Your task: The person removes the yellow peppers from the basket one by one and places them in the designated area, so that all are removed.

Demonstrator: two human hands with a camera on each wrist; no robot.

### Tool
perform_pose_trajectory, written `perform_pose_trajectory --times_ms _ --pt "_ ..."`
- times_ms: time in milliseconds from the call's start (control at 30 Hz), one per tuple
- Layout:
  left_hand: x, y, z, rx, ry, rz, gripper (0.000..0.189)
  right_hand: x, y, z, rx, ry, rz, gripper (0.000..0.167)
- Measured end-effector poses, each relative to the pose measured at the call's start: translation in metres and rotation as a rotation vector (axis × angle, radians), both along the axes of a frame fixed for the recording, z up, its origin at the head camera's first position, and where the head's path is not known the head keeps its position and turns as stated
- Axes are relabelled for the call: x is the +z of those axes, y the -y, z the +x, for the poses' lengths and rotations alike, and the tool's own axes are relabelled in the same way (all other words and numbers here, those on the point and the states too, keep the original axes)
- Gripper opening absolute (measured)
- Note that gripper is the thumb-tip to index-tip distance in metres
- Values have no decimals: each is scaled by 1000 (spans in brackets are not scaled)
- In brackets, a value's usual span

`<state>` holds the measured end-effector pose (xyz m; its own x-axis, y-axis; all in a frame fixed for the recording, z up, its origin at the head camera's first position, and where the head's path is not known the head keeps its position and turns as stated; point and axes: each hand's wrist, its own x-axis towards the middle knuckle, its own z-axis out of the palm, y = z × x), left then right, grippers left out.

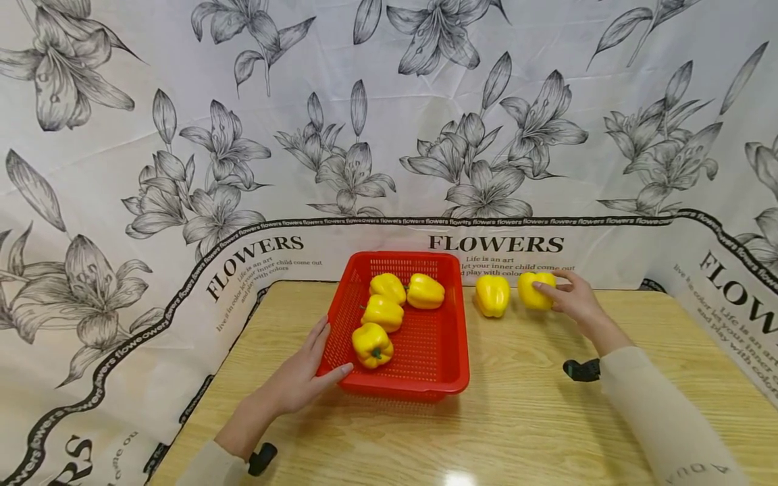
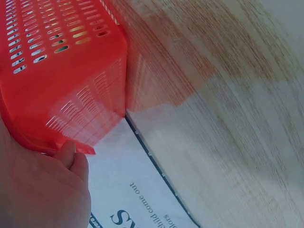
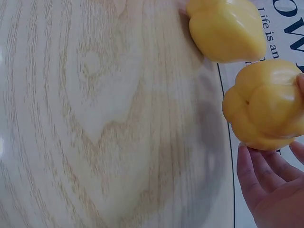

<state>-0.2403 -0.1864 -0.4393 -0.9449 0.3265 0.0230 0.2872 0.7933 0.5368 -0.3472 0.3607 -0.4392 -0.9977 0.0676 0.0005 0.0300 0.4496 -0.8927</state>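
Right grip [image 1: 577, 301] pinching a yellow pepper [image 1: 528, 297] between thumb and fingers; probably light, firm and slick, best held across its lobes. Left grip [image 1: 296, 382], fingers extended, touches the red basket [image 1: 451, 341].

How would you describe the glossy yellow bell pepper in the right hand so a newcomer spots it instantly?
Find the red perforated plastic basket on the light wood-grain table. Just right of it lies a glossy yellow bell pepper; the wanted pepper comes next, farther right. Unlike its untouched neighbour, it is gripped by the person's bare right hand.
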Motion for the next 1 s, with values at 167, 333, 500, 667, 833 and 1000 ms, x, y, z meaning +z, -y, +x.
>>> perform_pose_trajectory --times_ms 167,333,500,667,833,1000 --pt "0 0 -2 -8 -25 -3 102 -6 1 -7 -31 6 -13 90" --pt "0 0 -1 -13 -24 -5 101 -13 2 -11 -21 26 -3 91" --pt "0 1 0 -12 -20 -2 101 -16 4 -12 -19 49 -5 94" --pt "-1 1 -1 -20 -32 2 100 -17 5 -14 -20 65 -10 92" --pt "-1 1 -1 -12 -24 -5 102 -17 4 -13 6 73 -2 85" --pt "-1 1 -1 -4 -11 -10 102 -18 4 -11 37 80 -11 81"
